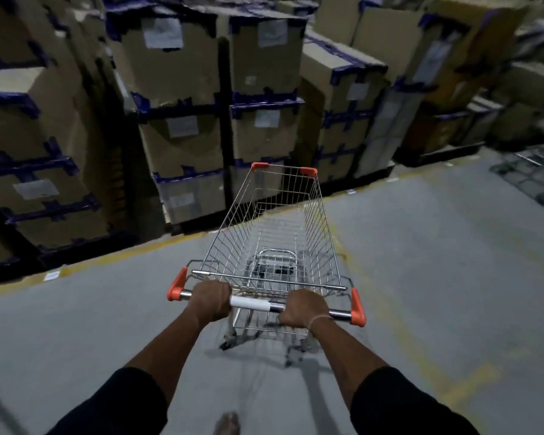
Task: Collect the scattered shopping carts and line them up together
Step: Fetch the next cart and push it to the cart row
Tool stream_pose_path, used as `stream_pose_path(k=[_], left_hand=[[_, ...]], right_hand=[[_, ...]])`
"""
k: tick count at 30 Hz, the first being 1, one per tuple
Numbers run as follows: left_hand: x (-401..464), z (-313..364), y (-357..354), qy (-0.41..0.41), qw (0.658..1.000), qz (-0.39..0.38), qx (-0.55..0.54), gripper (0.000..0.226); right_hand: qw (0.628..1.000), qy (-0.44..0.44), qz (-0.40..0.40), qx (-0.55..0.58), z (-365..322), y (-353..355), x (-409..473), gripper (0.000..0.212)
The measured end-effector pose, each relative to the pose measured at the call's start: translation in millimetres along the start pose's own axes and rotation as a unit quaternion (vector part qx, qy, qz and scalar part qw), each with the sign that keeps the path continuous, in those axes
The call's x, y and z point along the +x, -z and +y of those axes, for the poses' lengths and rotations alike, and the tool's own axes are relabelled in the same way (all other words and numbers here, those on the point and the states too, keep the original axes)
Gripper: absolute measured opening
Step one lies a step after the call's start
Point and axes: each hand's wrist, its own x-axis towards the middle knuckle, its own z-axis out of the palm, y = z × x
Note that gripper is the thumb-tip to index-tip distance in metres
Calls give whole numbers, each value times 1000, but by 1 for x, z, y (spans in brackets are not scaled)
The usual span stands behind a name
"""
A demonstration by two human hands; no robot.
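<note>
- chrome wire shopping cart (274, 233) stands on the grey concrete floor (437, 262), centre of view, nose pointed at the stacked boxes.
- left hand (212, 300) clenched over the handle bar (252, 303) near its left end; right hand (305, 307) clenched over it near the right end, thin band on that wrist.
- white sleeve on the bar between the two hands, no writing readable on it.
- orange plastic caps (358, 307) at both handle ends and on the two front basket corners.
- basket holds nothing; only its wire bottom and the lower frame show through.
- cardboard boxes (182, 146) with blue tape stacked on dark racking ahead and to the left; white labels on them, text too blurred to read.
- yellow floor line (117, 257) runs along the foot of the racks.
- far right edge: blurred metal grid (534, 171), possibly more carts, cannot tell.
- cart wheels smeared, hard to make out.
- black sleeves (399, 406) cut off at the bottom edge; a foot (227, 423) partly cropped there.
</note>
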Motion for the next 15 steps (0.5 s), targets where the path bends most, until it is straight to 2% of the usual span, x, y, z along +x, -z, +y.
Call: stream_pose_path(k=[4, 7, 9, 11, 15], left_hand=[[50, 22, 9, -68, 997, 31, 5, 19], [89, 41, 16, -119, 991, 58, 6, 19], [115, 53, 16, -163, 984, 73, 10, 28], [143, 68, 20, -213, 973, 91, -19, 40], [183, 103, 31, -263, 957, 109, -44, 45]], right_hand=[[998, -53, 44, 15, 36, 7, 3, 22], [990, -100, 102, 22, 62, 6, 6, 31], [982, -135, 132, 11, 77, 6, 10, 36], [969, -190, 156, -17, 90, 4, 15, 32], [938, -301, 173, -20, 116, 8, 20, 29]])
